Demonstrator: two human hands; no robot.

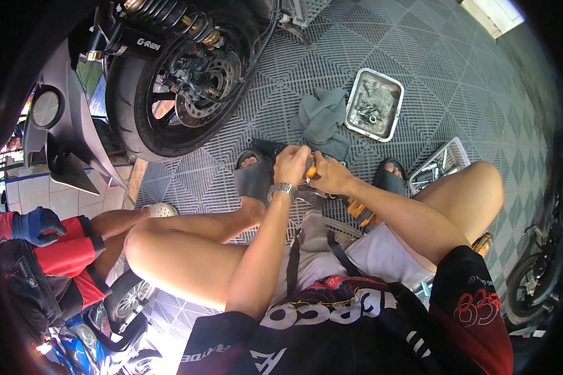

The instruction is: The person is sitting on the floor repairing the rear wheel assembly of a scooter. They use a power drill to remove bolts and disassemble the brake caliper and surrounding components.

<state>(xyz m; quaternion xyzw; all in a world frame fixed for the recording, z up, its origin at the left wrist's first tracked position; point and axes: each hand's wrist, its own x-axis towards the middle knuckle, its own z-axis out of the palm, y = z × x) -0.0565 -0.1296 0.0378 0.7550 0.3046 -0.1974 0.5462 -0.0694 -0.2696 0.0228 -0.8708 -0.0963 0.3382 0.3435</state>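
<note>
I squat on a grey tiled floor with both hands together between my knees. My left hand (291, 164), with a metal watch on the wrist, grips a small orange-handled tool (310, 170) from above. My right hand (331, 177) closes on the same tool and on a dark metal part (306, 195) just below it. The fingers hide most of the part. Another orange-and-black piece (361, 212) lies under my right forearm.
A motorcycle rear wheel (169, 81) with brake disc stands at upper left. A grey rag (322, 115) and a metal tray of bolts (375, 103) lie ahead, a wire basket of tools (441, 164) at right. Another person's blue-gloved hand (37, 225) is at left.
</note>
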